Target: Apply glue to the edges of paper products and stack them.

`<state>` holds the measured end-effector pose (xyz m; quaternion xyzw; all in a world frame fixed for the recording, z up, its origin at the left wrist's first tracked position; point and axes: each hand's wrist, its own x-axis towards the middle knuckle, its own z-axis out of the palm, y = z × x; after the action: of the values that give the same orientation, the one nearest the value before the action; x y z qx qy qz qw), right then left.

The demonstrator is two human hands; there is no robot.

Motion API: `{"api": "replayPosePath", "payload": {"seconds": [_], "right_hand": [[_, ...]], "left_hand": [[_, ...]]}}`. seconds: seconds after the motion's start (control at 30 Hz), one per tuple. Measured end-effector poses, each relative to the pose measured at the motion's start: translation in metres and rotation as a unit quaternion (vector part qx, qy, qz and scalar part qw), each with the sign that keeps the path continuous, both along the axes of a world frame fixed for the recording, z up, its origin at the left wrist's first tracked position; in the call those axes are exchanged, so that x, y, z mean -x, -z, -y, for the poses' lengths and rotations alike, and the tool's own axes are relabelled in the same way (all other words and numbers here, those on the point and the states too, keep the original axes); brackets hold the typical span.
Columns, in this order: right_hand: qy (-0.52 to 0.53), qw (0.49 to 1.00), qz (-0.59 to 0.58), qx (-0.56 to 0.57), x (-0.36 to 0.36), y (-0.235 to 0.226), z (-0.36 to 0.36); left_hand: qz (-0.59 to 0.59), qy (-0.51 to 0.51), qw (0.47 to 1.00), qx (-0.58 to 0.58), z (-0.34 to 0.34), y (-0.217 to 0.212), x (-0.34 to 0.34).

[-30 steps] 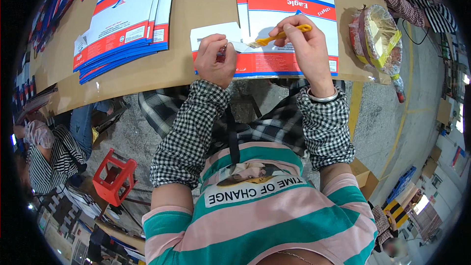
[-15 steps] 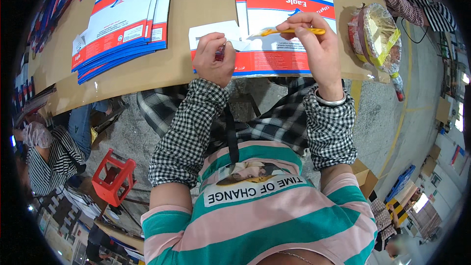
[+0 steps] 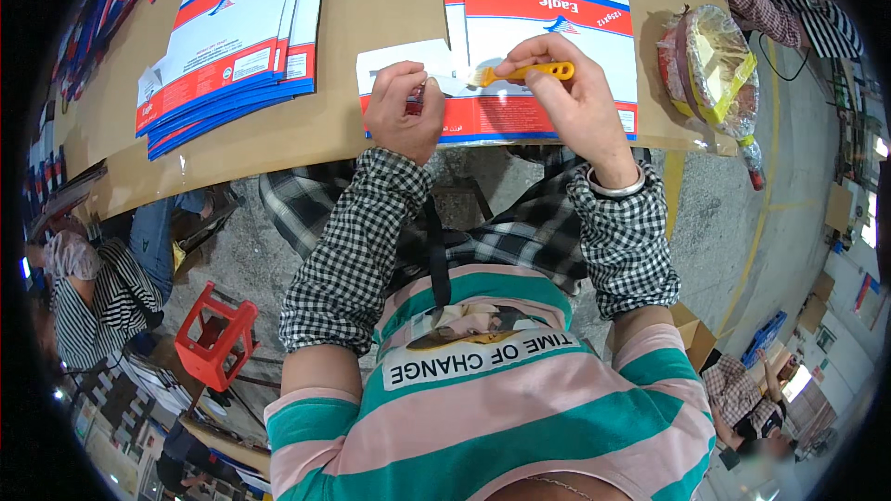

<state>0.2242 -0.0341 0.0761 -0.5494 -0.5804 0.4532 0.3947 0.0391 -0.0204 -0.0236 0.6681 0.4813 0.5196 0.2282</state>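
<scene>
My right hand (image 3: 585,111) grips a brush (image 3: 527,72) by its yellow handle. The pale bristles touch the white strip of a flat printed carton (image 3: 548,37), red, white and blue, on the table before me. My left hand (image 3: 406,116) is closed at the carton's near left part, fingers curled over the white flap (image 3: 394,56). Something dark red shows between its thumb and fingers, too small to make out. More flat cartons lie under and beyond this one.
A stack of flat cartons (image 3: 232,46) lies to the left on the brown table (image 3: 380,0). At the right edge stands a plastic-wrapped round tub (image 3: 710,70). A red stool (image 3: 215,336) stands on the floor at left. Other people sit and work around.
My right hand has moved slightly left and down, turning the brush so its bristles press broadly on the carton's white strip. My left hand stays nearly still.
</scene>
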Motion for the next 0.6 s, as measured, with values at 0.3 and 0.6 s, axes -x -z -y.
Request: {"api": "replayPosePath", "payload": {"seconds": [0.3, 0.6], "right_hand": [[-0.018, 1.000, -0.015, -0.009, 0.0010, -0.0016, -0.0020], [-0.054, 0.999, 0.002, 0.002, -0.0018, -0.0075, 0.0014]], "left_hand": [[-0.014, 0.000, 1.000, 0.003, 0.0002, -0.0016, 0.0006], [-0.005, 0.000, 1.000, 0.001, 0.0008, 0.0005, 0.0011]]}}
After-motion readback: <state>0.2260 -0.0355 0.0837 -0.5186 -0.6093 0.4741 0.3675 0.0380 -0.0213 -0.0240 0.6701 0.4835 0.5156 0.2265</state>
